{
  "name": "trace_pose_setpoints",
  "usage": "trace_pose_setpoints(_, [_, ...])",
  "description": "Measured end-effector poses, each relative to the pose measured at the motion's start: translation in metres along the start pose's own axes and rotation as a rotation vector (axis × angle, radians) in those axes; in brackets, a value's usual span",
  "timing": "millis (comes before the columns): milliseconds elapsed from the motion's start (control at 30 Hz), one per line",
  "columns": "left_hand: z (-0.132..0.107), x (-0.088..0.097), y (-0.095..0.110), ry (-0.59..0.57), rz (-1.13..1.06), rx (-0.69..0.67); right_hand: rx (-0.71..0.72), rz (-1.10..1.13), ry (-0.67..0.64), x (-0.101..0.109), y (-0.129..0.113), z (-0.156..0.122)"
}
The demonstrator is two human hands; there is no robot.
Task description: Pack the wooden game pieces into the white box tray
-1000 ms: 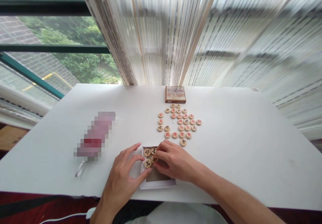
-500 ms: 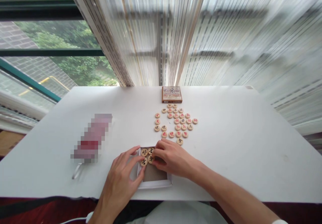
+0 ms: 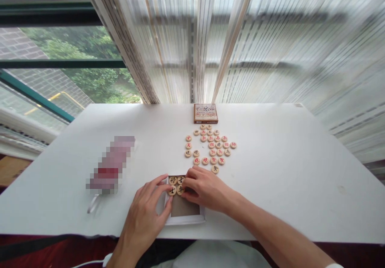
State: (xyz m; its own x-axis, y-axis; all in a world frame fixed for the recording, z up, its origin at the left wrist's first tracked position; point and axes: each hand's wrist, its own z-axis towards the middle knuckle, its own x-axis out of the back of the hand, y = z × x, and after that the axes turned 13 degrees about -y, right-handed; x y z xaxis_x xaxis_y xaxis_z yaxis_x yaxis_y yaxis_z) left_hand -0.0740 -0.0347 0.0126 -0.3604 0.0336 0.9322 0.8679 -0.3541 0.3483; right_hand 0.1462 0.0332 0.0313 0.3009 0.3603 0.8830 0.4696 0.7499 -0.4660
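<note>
A shallow white box (image 3: 185,219) lies near the front edge of the table, with several round wooden Chinese chess pieces in its far left part. My left hand (image 3: 147,206) reaches in over the box's left wall, thumb and forefinger on the edges of the lower-left black-lettered piece (image 3: 172,190). From the right, my right hand (image 3: 207,185) has its fingertips closed at another black-lettered piece (image 3: 180,190) beside it. Two more pieces, a far left piece (image 3: 173,180) and a far right piece (image 3: 181,180), sit in the row behind; my right fingers partly cover the right side of the box.
Beyond the box, several loose red and black pieces (image 3: 219,152) lie on the white table (image 3: 285,171). A printed box lid (image 3: 205,113) rests at the far edge. A pixelated pink item with a strap (image 3: 112,163) is on the left. Blinds (image 3: 204,39) hang behind.
The lower-left piece under my left fingers has slid slightly away from me, level with the piece at my right fingertips. My right hand stays nearly still.
</note>
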Motion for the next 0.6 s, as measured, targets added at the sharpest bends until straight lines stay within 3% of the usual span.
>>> trace_pose_setpoints(167, [0.004,0.01,0.004,0.025,-0.053,0.011,0.01,0.082,0.045,0.014,0.005,-0.004])
trace_pose_setpoints(300, [0.024,0.031,0.009,0.164,-0.149,0.023,-0.078,0.103,0.197,0.029,0.02,-0.008])
trace_pose_setpoints(600, [0.133,0.091,0.034,0.47,-0.403,-0.11,-0.234,0.101,0.489,0.05,0.05,-0.017])
